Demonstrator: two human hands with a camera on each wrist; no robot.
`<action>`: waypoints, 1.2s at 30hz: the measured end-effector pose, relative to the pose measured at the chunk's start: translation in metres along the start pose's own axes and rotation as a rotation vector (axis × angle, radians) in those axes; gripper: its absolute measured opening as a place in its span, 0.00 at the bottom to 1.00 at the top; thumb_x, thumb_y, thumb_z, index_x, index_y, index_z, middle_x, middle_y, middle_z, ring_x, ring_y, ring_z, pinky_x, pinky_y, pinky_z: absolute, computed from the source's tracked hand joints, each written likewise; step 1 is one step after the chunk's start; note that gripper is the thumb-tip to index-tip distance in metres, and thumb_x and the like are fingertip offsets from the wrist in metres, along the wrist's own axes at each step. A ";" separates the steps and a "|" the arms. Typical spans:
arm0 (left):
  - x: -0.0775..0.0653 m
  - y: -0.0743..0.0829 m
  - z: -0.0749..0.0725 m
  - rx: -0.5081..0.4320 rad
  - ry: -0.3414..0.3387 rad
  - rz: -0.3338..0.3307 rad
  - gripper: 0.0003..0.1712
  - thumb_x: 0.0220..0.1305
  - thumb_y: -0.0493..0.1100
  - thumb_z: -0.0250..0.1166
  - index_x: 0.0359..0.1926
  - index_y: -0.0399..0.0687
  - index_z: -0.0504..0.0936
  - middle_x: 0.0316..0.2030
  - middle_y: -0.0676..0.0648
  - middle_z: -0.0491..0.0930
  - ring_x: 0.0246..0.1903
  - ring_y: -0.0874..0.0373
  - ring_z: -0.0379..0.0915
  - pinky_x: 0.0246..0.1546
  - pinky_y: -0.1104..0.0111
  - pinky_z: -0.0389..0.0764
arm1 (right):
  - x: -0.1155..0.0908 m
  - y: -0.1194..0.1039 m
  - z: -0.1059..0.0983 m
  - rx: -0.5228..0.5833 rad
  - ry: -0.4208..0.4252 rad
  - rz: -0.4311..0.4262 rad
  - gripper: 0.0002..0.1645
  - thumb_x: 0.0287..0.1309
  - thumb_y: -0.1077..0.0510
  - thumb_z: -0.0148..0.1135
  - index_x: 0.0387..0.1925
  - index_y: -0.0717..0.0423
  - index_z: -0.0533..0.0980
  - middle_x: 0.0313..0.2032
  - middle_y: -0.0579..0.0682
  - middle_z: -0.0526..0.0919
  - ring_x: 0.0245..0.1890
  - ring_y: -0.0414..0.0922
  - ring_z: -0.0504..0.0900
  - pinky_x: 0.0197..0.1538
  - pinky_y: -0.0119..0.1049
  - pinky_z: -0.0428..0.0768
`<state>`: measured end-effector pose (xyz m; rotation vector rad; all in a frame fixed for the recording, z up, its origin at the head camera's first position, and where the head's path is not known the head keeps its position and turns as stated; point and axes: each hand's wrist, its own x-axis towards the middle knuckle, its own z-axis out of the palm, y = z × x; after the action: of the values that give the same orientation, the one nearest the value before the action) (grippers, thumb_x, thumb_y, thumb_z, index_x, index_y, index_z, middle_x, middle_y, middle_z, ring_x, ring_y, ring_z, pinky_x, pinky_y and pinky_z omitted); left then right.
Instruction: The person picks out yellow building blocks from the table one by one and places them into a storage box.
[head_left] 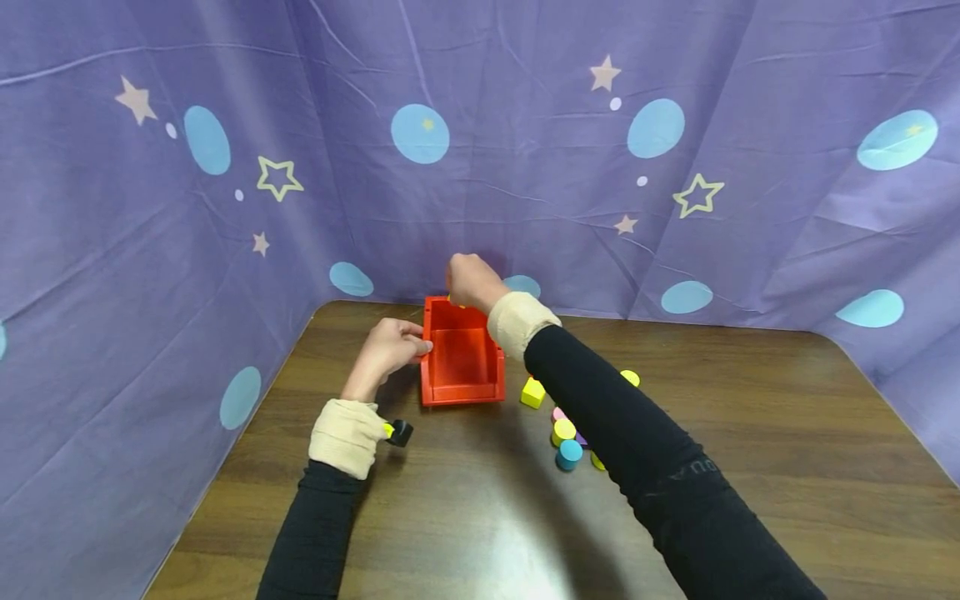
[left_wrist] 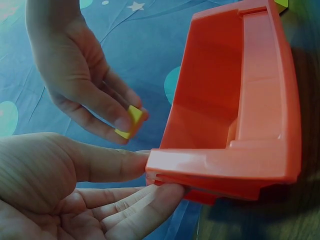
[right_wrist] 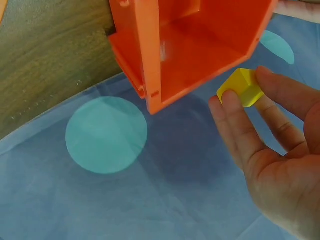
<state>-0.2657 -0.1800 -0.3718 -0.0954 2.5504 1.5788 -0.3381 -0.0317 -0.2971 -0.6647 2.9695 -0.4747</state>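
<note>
A red plastic bin [head_left: 462, 392] stands near the back edge of the table, its bare inner floor showing in the head view. My left hand [head_left: 390, 348] grips the bin's left wall, thumb and fingers on either side of the rim in the left wrist view. Above the back end of the bin is my right hand [head_left: 474, 282]. Between its fingertips it pinches a small yellow block [right_wrist: 245, 89], apart from the bin's rim in the right wrist view. In the head view the right hand hides most of that block.
Right of the bin lie a yellow cube [head_left: 533, 392], a yellow cylinder [head_left: 563, 431], a blue cylinder [head_left: 569, 455] and several other blocks, partly hidden by the right sleeve. A black object [head_left: 400, 432] is beside the left wrist. A purple curtain [head_left: 480, 192] hangs behind the table.
</note>
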 end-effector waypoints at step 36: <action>-0.002 0.000 -0.002 0.010 0.028 -0.007 0.20 0.59 0.35 0.62 0.52 0.30 0.76 0.42 0.36 0.82 0.31 0.57 0.81 0.45 0.55 0.83 | 0.004 -0.015 0.047 0.041 -0.059 0.176 0.04 0.53 0.66 0.57 0.31 0.58 0.77 0.30 0.50 0.77 0.28 0.45 0.72 0.25 0.31 0.72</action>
<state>-0.2635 -0.1815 -0.3710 -0.1262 2.5764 1.5732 -0.3294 -0.0595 -0.3370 -0.4011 2.9191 -0.4913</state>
